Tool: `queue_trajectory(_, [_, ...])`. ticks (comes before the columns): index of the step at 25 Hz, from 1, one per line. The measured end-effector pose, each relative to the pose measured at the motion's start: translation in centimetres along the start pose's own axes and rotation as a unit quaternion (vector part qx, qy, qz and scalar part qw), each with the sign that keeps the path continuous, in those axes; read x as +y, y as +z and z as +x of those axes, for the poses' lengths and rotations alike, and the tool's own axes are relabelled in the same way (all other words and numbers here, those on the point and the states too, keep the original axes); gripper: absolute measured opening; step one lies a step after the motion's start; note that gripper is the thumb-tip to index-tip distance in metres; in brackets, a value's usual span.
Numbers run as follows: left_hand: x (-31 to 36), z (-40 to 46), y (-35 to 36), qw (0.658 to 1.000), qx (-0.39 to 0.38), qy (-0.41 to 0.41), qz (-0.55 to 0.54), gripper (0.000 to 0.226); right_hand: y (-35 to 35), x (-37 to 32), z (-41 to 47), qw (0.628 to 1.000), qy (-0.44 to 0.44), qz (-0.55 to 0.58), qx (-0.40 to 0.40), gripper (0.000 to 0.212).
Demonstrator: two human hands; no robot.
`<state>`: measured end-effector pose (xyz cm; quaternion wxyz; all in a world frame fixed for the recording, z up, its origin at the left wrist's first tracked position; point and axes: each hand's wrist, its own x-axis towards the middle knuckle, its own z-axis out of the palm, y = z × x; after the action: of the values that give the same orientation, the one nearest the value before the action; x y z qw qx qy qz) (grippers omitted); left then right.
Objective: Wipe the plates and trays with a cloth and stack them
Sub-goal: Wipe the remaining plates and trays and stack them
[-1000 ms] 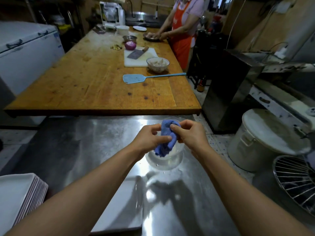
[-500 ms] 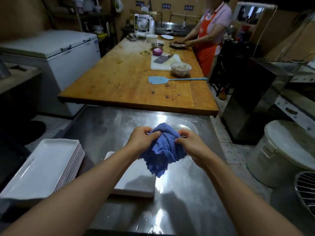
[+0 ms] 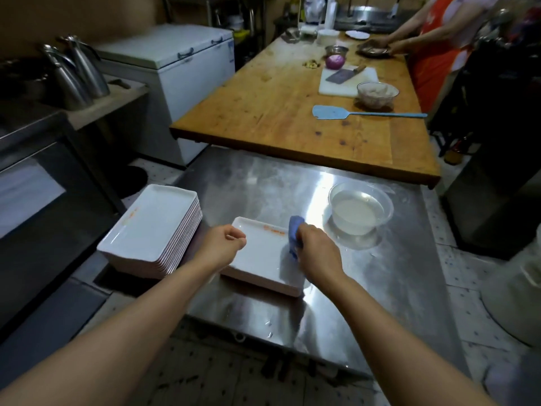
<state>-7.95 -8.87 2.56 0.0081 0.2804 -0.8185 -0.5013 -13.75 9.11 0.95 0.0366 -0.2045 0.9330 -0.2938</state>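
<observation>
Gripped a bunched blue cloth (image 3: 293,234) in the right hand (image 3: 317,253), pressed onto the right side of a white rectangular tray (image 3: 257,256) lying on the steel worktop (image 3: 380,276). Held the left hand (image 3: 222,244) over the tray's left edge, fingers curled in, grip on the rim impossible to tell. Orange smears near the tray's far edge. Stacked white trays (image 3: 152,230) just left; clear bowl of water (image 3: 360,210) just right.

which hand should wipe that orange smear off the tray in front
Right. The right hand already holds the blue cloth on the tray, beside the orange smear. The left hand holds no cloth.
</observation>
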Motion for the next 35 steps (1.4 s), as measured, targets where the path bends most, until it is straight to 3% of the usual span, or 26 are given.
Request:
queue_trajectory(3, [-1.9,0.5,-0.4,1.0,0.01,-0.004,0.021,0.008,3.8,0.2,-0.9,0.988,0.01,-0.097,-0.118,0.007])
queue_trajectory(5, [-3.1,1.5,-0.7,0.999,0.013,-0.01,0.051,0.009,4.9,0.2,-1.1,0.987,0.025,-0.072,-0.139,0.019])
queue_trajectory(9, [-5.4,4.4,-1.6,0.99,0.024,-0.011,0.141,0.028,5.0,0.8,-0.1,0.995,0.048,-0.079,-0.043,0.02])
queue_trajectory(13, [-7.8,6.9,-1.8,0.98,-0.025,0.006,0.2,0.043,7.2,0.9,-1.3,0.98,0.09,-0.151,-0.094,0.026])
queue_trajectory(21, [-9.3,9.0,-2.7,0.987,-0.082,0.006,0.136,0.04,14.3,-5.7,-1.2,0.979,0.087,-0.179,-0.046,0.04])
queue_trajectory(29, [-9.6,9.4,-3.3,0.985,-0.104,0.074,0.118,0.022,15.6,-7.2,3.6,0.994,0.035,-0.079,-0.063,0.05])
queue_trajectory(35, [-9.6,9.4,-2.8,0.984,-0.083,0.032,0.155,0.041,15.5,-6.1,7.3,0.987,0.012,-0.159,-0.021,0.035])
